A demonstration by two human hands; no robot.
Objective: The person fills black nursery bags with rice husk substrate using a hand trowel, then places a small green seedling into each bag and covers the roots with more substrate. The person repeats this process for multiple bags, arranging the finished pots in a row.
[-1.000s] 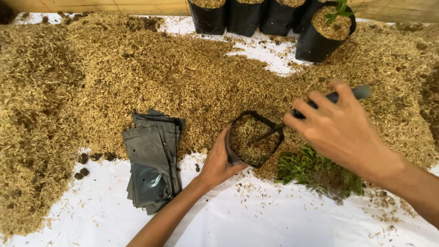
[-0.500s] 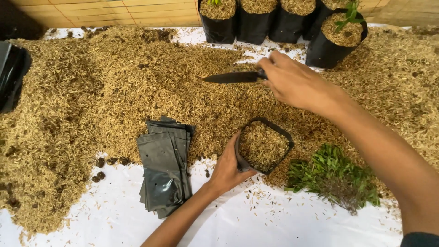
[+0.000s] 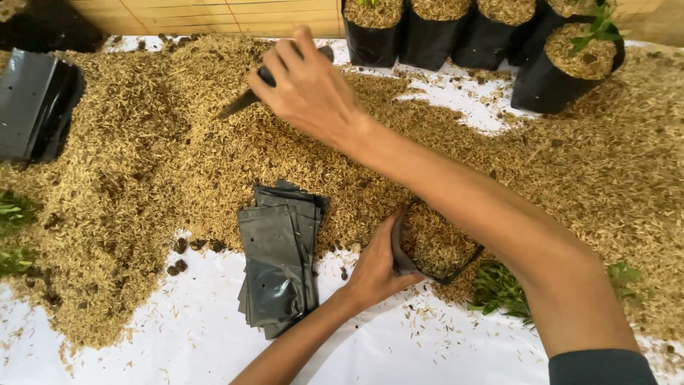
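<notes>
My left hand (image 3: 374,267) pinches the rim of the husk-filled black bag (image 3: 434,246), which sits at 5 o'clock on the counter (image 3: 178,342). My right hand (image 3: 310,89), grip pressed together around the trowel (image 3: 246,100), has swung from the bag out to 11 o'clock over the husk heap (image 3: 142,157). Judgement: another scoop is being fetched. Flat empty bags (image 3: 278,260) lie beside.

Two bare forearms, hands (image 3: 313,93) uncovered, right arm's dark, possibly grey-blue sleeve edge (image 3: 602,367) at frame bottom
</notes>
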